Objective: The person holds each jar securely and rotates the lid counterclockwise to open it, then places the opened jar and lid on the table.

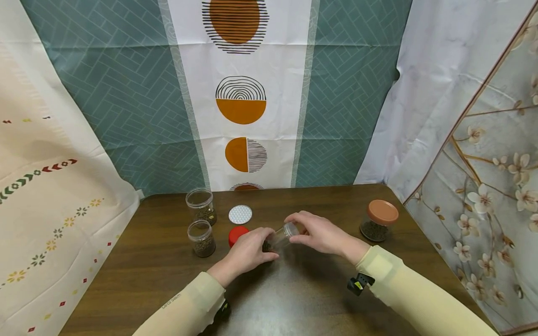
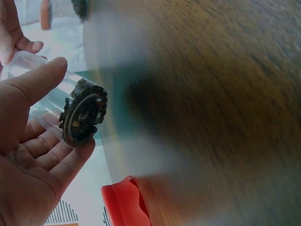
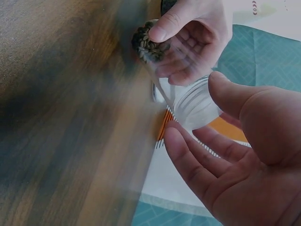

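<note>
A clear jar [image 1: 280, 236] is tilted between my two hands above the table, dark seed-like bits [image 3: 149, 47] gathered at its base end. My left hand [image 1: 251, 248] grips the jar near the base, thumb on one side and fingers on the other. At the opposite end, the thumb and fingers of my right hand [image 1: 317, 233] span the bare round rim [image 3: 195, 104]. No lid shows on that rim. Close beside my left hand lies a red lid [image 1: 238, 234], partly hidden by it in the head view.
Two uncovered clear jars [image 1: 201, 239] with dark contents stand on the left of the brown table [image 1: 168, 284]. A patterned white disc [image 1: 240, 214] lies behind the red lid. At the right stands a jar with an orange-brown lid [image 1: 382, 212]. Fabric [image 1: 277, 102] hangs behind the table.
</note>
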A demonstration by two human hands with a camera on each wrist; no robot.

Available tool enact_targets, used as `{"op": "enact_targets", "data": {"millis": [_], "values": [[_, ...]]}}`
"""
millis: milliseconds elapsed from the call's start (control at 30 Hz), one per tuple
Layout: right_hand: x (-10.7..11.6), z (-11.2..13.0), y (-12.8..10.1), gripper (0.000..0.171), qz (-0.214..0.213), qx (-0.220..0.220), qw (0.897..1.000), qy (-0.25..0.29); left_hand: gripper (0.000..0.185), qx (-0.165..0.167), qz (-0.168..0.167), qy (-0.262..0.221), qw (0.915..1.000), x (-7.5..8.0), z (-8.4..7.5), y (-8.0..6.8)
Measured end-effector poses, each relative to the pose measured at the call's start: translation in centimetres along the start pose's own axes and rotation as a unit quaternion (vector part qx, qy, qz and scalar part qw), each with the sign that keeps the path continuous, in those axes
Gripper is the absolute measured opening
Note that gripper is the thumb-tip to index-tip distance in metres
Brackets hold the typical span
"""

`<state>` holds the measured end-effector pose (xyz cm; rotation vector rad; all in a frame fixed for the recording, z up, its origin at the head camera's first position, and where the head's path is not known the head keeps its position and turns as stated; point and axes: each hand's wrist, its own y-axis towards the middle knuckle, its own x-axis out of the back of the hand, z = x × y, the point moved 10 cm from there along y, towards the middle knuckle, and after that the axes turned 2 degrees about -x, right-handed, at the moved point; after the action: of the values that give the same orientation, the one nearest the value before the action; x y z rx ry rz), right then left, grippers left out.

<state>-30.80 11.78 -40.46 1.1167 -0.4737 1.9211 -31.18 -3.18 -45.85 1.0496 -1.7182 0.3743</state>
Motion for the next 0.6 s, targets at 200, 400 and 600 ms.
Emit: {"op": "enact_targets", "data": {"millis": [200,400,600], "values": [[-0.1,0.1,-0.1,0.057,0.004,0.007,1.0,0.02,0.048,0.001,-0.002,0.001,1.0,0.1,0.0,0.0],[-0.2,-0.4,-0.1,0.064,0.006,-0.024,0.999,0.036,0.049,0.003,0.0,-0.002,1.0,0.1,0.0,0.0],[0.1,-1.6,0.3,0.062,-0.014,-0.084,0.996,0.006,0.05,0.003,0.003,-0.001,1.0,0.1,-0.2,0.0]]}}
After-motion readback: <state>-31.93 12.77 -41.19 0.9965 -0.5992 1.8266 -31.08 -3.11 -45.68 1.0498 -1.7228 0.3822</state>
